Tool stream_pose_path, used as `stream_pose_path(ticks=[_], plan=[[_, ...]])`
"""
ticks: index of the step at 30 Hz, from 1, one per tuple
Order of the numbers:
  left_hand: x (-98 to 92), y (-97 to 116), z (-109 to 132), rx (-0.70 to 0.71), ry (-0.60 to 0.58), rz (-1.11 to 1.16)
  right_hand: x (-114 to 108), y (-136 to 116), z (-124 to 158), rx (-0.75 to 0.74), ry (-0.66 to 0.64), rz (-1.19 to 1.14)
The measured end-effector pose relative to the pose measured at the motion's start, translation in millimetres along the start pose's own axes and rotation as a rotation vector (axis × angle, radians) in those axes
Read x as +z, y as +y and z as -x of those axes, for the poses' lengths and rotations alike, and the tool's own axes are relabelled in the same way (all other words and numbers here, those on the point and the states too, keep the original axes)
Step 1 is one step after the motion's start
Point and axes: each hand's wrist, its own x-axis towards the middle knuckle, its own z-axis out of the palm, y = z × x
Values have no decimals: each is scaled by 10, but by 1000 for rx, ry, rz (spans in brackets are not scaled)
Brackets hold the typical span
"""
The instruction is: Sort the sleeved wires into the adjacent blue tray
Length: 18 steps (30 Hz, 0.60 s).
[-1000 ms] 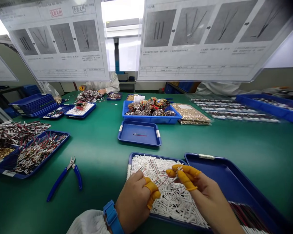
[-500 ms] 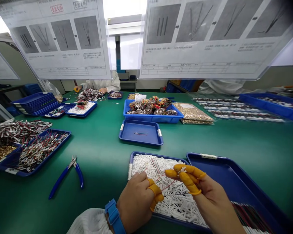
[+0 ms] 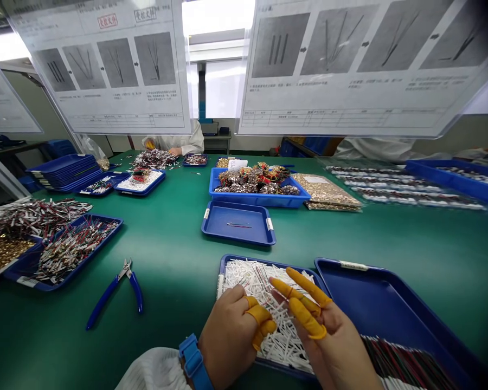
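Observation:
My left hand (image 3: 236, 325), with yellow finger cots and a blue wrist strap, is closed above the white-tube tray. Thin dark and red wires (image 3: 262, 275) show just past its fingers and seem to come from its grip; the fingers hide their lower ends. To its right, my right hand (image 3: 323, 319) has its yellow-covered fingers stretched out and apart, with nothing visible between them. Beneath both hands, short white tubes (image 3: 282, 344) fill a blue tray (image 3: 223, 265). Cut wires with white ends (image 3: 402, 360) lie in another blue tray (image 3: 374, 295) at the right.
Blue-handled cutters (image 3: 116, 292) lie at left, near a tray of wire pieces (image 3: 71, 252). Ahead, a small blue tray (image 3: 238, 216) holds a few wires, before a bin of bundled parts (image 3: 260, 201). Printed sheets (image 3: 341, 103) hang above. A co-worker's sleeve (image 3: 193, 140) shows across the table.
My right hand has shifted left and its fingers have straightened apart. The small white piece at its fingertips is no longer visible. My left hand stays closed; the view has shifted slightly.

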Motion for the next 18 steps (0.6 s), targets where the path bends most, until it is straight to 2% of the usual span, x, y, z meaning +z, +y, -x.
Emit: stream_pose_path(ticks=[6, 11, 18], plan=[[33, -17, 19, 22, 132, 45, 42, 83, 57, 67, -53, -32], [50, -32, 18, 47, 230, 120, 21, 84, 54, 59, -10, 14], [21, 33, -5, 19, 254, 325, -11, 193, 40, 25, 31, 46]])
